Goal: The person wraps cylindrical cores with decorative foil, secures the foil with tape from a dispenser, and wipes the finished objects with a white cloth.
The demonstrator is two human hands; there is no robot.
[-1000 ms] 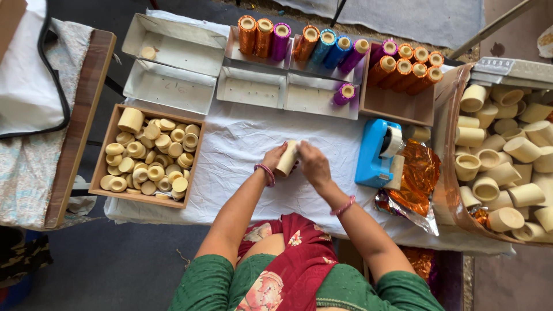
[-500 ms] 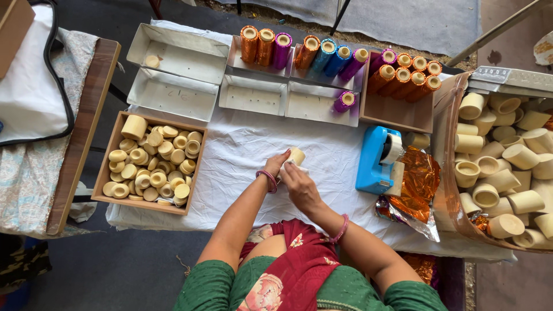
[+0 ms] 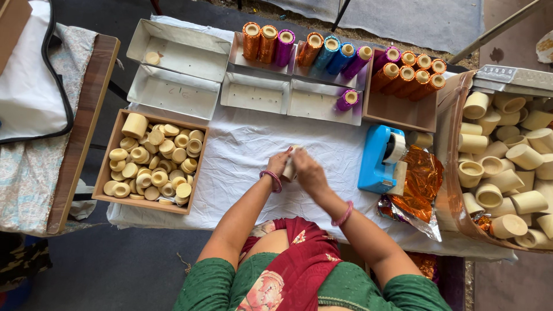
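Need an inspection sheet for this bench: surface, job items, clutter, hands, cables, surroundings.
Surface: white cloth covering the table, creased.
Job's things: cream spool held between both hands; wooden box of cream caps at left; bin of cream spools at right.
Clutter: blue tape dispenser; orange foil sheets; white trays, mostly bare; foil-wrapped spools in a row at the back.
Hands: left hand and right hand both on the spool.
Cables: black cord on the side table.
Surroundings: grey floor; side table at left.
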